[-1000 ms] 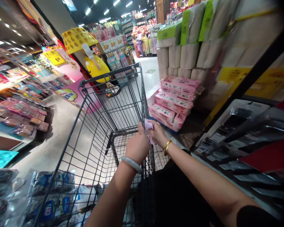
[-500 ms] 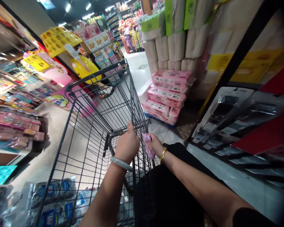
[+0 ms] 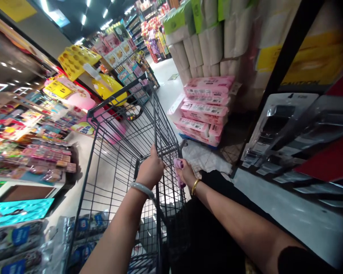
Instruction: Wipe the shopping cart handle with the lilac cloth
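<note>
A black wire shopping cart (image 3: 118, 150) stands in front of me, tilted in the view. My left hand (image 3: 150, 169), with a pale bangle at the wrist, is closed on the near side rail of the cart, thumb pointing forward. Just outside the cart's wire side, my right hand (image 3: 187, 173), with a gold bangle, is closed around a crumpled lilac item (image 3: 178, 167) that looks like soft cloth. Whether this item touches the cart is unclear. Through the wires I see floor and, lower down, packs behind the basket.
Pink packs (image 3: 204, 110) are stacked on a low blue base right of the cart, before tall rolls in wrap (image 3: 211, 45). Hanging blister packs (image 3: 277, 129) line the right. A display of small goods (image 3: 42, 152) and silvery-blue bags (image 3: 20, 239) flank the left.
The view has shifted slightly, so the shelves at left appear farther right and the pink packs sit a little higher. Both hands keep their hold.
</note>
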`<state>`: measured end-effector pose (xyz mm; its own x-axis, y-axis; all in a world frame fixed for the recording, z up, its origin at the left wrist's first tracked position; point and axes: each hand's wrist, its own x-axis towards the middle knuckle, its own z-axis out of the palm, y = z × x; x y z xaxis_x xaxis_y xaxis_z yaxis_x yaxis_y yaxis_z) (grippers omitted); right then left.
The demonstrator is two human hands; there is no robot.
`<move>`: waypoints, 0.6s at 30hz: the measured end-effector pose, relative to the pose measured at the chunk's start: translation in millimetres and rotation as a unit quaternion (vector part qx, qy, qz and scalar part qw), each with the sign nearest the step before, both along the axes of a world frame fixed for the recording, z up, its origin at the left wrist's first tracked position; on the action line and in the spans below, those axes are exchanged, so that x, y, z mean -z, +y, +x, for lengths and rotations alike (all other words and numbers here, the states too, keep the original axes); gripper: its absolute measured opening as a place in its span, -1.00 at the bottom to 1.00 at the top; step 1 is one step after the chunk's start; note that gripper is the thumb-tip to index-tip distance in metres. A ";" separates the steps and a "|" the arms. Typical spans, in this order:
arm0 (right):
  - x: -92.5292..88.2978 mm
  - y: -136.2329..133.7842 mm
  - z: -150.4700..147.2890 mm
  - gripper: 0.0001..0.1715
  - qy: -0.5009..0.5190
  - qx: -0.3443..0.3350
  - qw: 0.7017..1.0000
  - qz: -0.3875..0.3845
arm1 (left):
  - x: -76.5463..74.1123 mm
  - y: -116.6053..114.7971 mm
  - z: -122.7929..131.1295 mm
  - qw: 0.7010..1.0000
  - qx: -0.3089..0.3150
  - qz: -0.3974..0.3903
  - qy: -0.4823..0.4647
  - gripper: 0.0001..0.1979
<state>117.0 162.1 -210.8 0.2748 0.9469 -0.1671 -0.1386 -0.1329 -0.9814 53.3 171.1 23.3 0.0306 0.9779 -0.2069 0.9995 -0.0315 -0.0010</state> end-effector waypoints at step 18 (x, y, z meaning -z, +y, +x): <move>-58.4 7.9 -22.4 -0.37 0.040 -0.031 0.996 0.072 | -5.1 9.8 -54.8 1.000 0.009 0.004 -0.026 -0.29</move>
<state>94.6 170.0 -152.4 0.2056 0.9775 -0.0475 -0.2126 -0.0028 -0.9771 -1.5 180.8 28.4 0.0591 0.9786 -0.1971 0.9974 -0.0499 0.0511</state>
